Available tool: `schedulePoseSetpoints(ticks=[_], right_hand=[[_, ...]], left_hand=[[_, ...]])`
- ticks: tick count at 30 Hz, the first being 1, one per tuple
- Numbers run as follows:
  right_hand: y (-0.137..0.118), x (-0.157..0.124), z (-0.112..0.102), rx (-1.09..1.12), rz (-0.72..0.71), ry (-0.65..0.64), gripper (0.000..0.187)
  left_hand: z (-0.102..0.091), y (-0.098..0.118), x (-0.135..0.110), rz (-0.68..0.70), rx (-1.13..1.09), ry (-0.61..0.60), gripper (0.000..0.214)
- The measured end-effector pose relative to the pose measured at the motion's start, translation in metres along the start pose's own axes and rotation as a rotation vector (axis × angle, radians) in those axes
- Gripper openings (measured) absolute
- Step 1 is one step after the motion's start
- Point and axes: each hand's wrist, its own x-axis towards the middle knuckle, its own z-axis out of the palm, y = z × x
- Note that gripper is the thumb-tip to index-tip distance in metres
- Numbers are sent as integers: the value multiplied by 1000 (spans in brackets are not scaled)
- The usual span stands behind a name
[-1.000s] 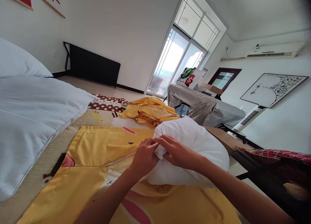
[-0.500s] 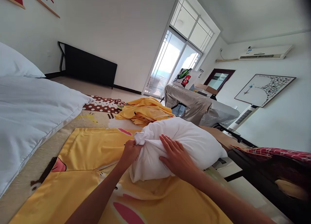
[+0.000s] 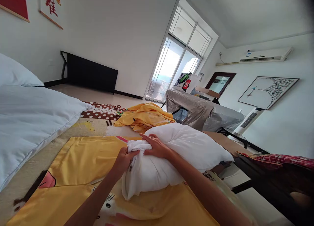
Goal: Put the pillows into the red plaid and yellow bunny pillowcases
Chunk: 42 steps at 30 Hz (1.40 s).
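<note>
A plump white pillow lies on a yellow cartoon-print pillowcase spread flat on the bed. My left hand is closed on a bunched corner of the pillow at its near left end. My right hand presses on top of the same corner, fingers curled over the gathered fabric. Both forearms reach in from the lower edge.
A white duvet and a second pillow lie at the left. A crumpled yellow cloth sits beyond the pillow. A silver-covered piece of furniture, a black bench and glass balcony doors stand further back.
My right hand slid from the pillow's flank up onto the bunched corner beside my left hand. The corner is now gathered tighter, and the view tilted slightly.
</note>
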Motion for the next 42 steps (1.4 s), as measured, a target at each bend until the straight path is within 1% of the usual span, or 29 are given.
schedulePoseSetpoints(ticks=[2,4,5,6,7,9,11,12,14,16,18,20,22,24,25,27,28,30,32,33,35,37,38,42], right_hand=[[2,-1,10,-10,-7,27,70],[3,-6,19,-34,-21,54,43],[2,-9,23,-46,-21,66,32],[2,-13,26,-58,-15,80,28],[1,-17,28,-71,-9,99,29],[0,-27,27,-98,0,142,32],[0,-41,20,-149,-22,204,38],[1,-48,13,-194,-57,254,41],[2,-64,-7,-321,-150,403,45],[6,-82,-37,-457,-209,575,47],[11,-100,-74,-574,-164,714,49],[18,-119,-115,-715,-76,844,52],[24,-136,-153,-857,-47,1004,55],[27,-150,-185,-934,-60,1087,58],[27,-154,-198,-995,-79,1110,58],[21,-157,-212,-1098,-132,1121,60],[15,-156,-215,-1140,-172,1097,60],[-1,-147,-212,-1181,-248,981,59],[-19,-134,-199,-1185,-342,811,54],[-29,-127,-190,-1173,-384,730,49],[-44,-113,-166,-1119,-473,625,37],[-52,-100,-133,-1025,-529,590,30],[-53,-94,-114,-968,-540,577,30],[-46,-65,-24,-717,-512,545,36]], left_hand=[[-1,3,1,28,89,-31,40],[-1,6,1,56,183,-40,38],[-1,8,0,69,225,-41,37],[-2,11,-1,80,259,-47,36],[-2,15,-3,96,293,-63,35],[-5,25,-9,150,372,-133,33],[-9,38,-15,216,439,-207,31],[-11,44,-19,248,454,-221,32],[-18,57,-24,293,444,-192,36],[-25,66,-28,318,429,-152,39],[-33,73,-30,312,438,-152,42],[-41,77,-29,287,452,-170,46],[-47,79,-28,268,461,-190,48],[-51,79,-25,262,484,-208,47],[-52,77,-23,262,513,-219,46],[-51,71,-20,250,644,-272,42],[-49,66,-18,229,745,-321,39],[-44,51,-16,155,954,-431,33],[-40,33,-14,74,1109,-500,24],[-38,23,-13,41,1160,-515,24],[-37,5,-11,-12,1245,-530,40],[-38,-10,-8,-45,1320,-526,55],[-39,-15,-6,-51,1347,-515,57],[-43,-24,-1,-52,1393,-462,48]])
